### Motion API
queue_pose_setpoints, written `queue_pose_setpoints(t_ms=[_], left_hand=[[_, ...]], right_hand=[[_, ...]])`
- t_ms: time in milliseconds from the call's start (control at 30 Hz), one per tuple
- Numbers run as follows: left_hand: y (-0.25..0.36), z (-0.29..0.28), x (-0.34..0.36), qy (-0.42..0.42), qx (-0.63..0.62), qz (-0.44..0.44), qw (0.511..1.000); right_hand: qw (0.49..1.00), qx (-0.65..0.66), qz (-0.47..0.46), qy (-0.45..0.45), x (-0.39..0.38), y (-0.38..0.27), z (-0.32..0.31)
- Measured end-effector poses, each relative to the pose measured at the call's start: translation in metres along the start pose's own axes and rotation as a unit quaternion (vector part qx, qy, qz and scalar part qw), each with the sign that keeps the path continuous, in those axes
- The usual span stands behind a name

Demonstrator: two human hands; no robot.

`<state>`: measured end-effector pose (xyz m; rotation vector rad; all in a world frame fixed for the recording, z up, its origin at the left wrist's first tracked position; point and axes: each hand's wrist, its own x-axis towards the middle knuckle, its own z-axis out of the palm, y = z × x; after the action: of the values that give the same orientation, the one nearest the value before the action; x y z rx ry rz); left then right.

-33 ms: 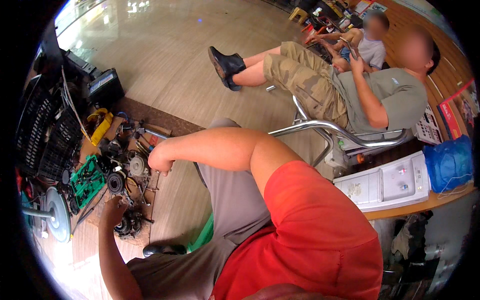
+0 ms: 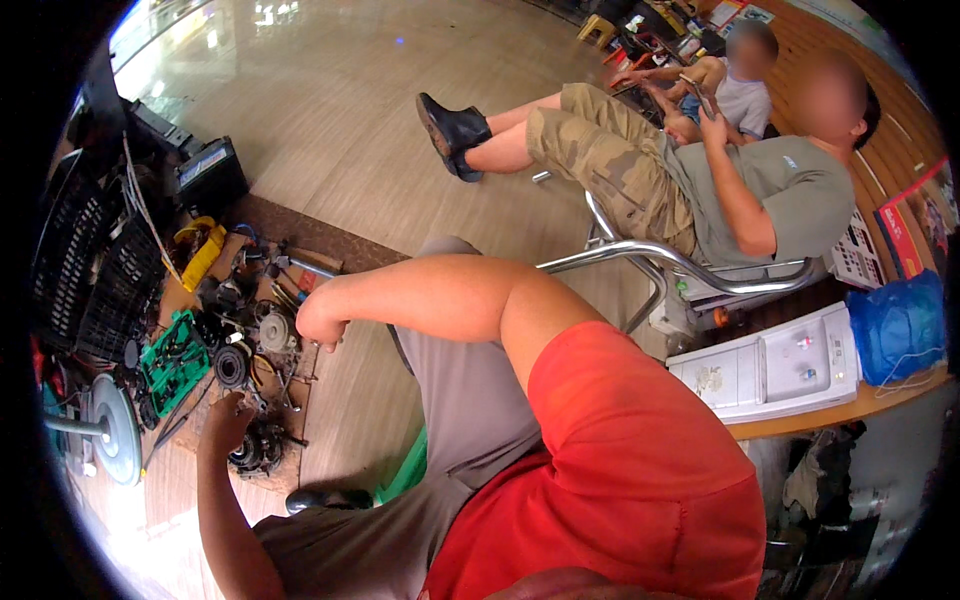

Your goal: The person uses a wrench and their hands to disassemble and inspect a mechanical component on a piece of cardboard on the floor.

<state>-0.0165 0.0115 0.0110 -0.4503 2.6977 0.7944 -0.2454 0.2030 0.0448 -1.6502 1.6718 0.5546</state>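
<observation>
Above a dark metal assembly on a cardboard mat, my left hand has bent fingers around something I cannot make out. My right hand hangs loosely open over the mat's right side, fingers bent downward, with nothing visible in them. Nearby lie a round silver part, a black ring-shaped part, scattered tools and a green tool case. A yellow object lies farther back.
Black crates, a battery and a pale disc on a tube stand left. Right are two seated people, one holding a phone, a chrome chair frame, and a white water dispenser beside a blue jug.
</observation>
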Motion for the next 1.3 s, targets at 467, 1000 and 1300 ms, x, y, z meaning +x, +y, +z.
queue_pose_setpoints(t_ms=[467, 1000, 1300], left_hand=[[-0.001, 0.002, 0.002, 0.009, -0.004, 0.008, 1.0], [-0.015, 0.01, 0.01, 0.0, 0.033, -0.003, 0.999], [0.001, 0.002, -0.002, -0.008, 0.013, -0.004, 1.0]], right_hand=[[1.0, -0.004, -0.011, 0.01, 0.004, 0.004, 0.004], [1.0, 0.004, -0.002, 0.007, 0.004, -0.001, 0.002], [1.0, 0.011, 0.002, -0.014, 0.001, -0.001, 0.003]])
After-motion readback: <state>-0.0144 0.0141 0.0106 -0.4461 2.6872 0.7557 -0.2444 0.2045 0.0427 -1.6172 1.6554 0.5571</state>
